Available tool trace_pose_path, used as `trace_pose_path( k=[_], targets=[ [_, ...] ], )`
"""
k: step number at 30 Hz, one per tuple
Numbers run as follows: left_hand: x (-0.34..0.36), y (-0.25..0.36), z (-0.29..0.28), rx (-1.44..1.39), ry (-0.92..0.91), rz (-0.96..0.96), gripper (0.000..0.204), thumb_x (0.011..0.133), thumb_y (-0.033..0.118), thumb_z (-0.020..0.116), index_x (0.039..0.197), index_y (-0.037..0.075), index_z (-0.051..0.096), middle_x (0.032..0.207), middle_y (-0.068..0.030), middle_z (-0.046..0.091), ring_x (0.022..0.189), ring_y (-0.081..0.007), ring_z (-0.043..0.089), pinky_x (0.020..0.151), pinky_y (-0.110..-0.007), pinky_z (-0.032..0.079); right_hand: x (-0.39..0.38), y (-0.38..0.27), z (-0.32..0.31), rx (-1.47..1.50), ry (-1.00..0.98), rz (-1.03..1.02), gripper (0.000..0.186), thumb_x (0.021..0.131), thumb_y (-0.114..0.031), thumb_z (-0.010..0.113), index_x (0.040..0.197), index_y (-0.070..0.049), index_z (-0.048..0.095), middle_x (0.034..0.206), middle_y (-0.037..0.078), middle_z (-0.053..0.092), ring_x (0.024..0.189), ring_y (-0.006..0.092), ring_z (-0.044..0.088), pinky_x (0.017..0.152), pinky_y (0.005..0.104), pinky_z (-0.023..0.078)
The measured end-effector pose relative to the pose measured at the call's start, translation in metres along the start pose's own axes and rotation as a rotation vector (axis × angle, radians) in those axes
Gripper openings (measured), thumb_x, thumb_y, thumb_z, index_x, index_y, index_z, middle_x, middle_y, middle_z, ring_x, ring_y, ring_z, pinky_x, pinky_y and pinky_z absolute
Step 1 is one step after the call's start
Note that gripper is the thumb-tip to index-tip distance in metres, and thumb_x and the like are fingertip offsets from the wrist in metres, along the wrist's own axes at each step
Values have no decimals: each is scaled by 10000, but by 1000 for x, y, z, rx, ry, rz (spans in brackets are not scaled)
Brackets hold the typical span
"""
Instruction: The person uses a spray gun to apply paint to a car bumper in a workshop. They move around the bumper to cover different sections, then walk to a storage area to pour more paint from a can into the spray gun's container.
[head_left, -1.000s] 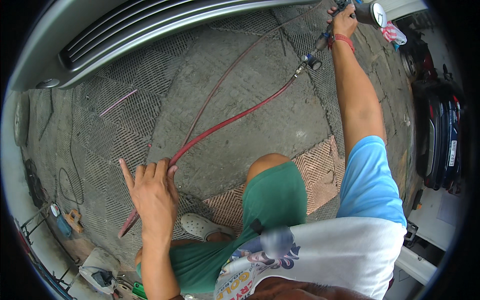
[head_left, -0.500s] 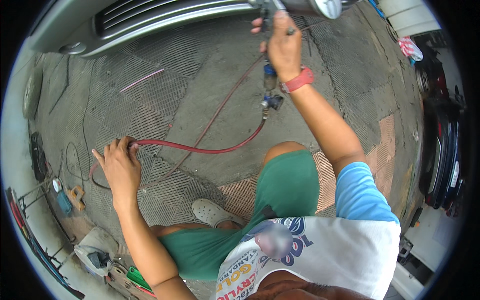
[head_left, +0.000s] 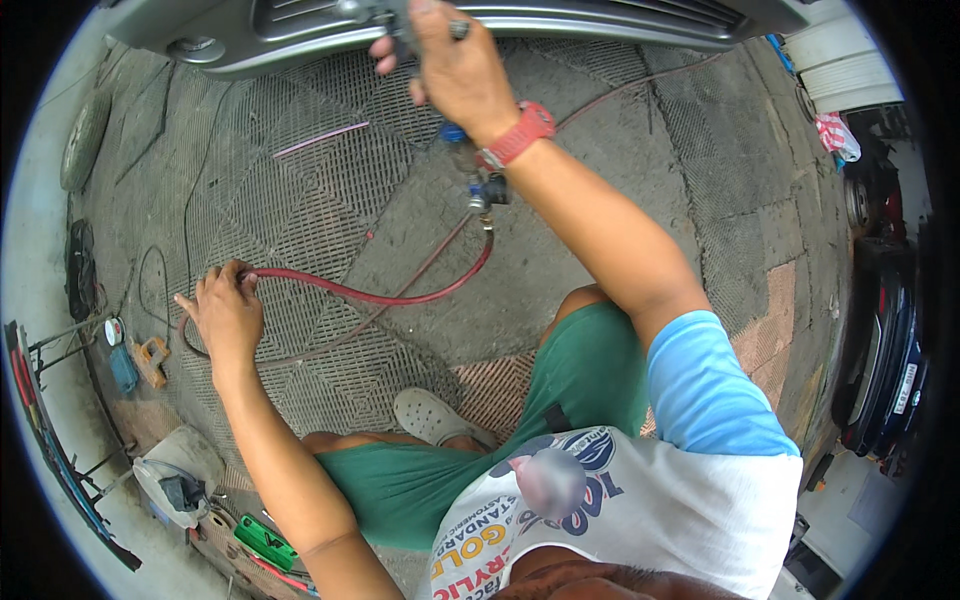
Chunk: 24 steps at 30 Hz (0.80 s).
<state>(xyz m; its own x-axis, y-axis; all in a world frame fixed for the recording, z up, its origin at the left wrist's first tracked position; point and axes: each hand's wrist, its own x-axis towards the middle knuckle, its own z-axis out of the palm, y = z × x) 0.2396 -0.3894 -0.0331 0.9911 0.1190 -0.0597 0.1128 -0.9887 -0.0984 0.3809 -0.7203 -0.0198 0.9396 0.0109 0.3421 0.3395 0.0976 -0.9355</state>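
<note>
My right hand (head_left: 460, 75) grips a dark spray gun (head_left: 398, 30) at the top, in front of a silver bumper (head_left: 660, 25); its upper part is cut off. A clear filter with blue parts (head_left: 460, 150) and a small gauge (head_left: 496, 187) hang below the gun, joined to a red hose (head_left: 420, 298). The hose curves down and leftward into my left hand (head_left: 225, 310), whose fingers are closed on it at the left, over the rubber matting (head_left: 260, 220). A thinner hose (head_left: 625, 82) crosses the floor under the red one.
A spare tyre (head_left: 88, 140) and tools (head_left: 150, 360) lie along the left wall, near a rack (head_left: 40, 420). A dirty plastic container (head_left: 180, 470) and green case (head_left: 262, 540) are lower left. A dark car (head_left: 880, 340) stands at the right. My bent legs (head_left: 590, 370) are below.
My right hand has swung leftward with the spray gun to the bumper. My left hand has moved up and left, and the red hose now sags in a deeper curve.
</note>
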Motion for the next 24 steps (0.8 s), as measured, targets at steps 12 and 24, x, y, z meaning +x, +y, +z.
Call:
trace_pose_path(
  k=[12,24],
  targets=[
    [-23,151,-28,-147,85,463,182,965,156,662,1084,30,720,958,-128,681,985,-324,648,1235,-647,240,-57,-51,-284,-388,660,-54,606,1123,-505,340,1170,20,639,930,140,745,793,191,725,485,296,516],
    [-37,203,-40,-228,131,513,178,1001,165,615,1053,18,699,889,-143,683,881,-327,651,1229,-599,280,-31,-36,-436,-325,1152,-354,651,1118,-500,298,1254,99,511,942,206,727,764,275,746,453,340,564]
  ],
)
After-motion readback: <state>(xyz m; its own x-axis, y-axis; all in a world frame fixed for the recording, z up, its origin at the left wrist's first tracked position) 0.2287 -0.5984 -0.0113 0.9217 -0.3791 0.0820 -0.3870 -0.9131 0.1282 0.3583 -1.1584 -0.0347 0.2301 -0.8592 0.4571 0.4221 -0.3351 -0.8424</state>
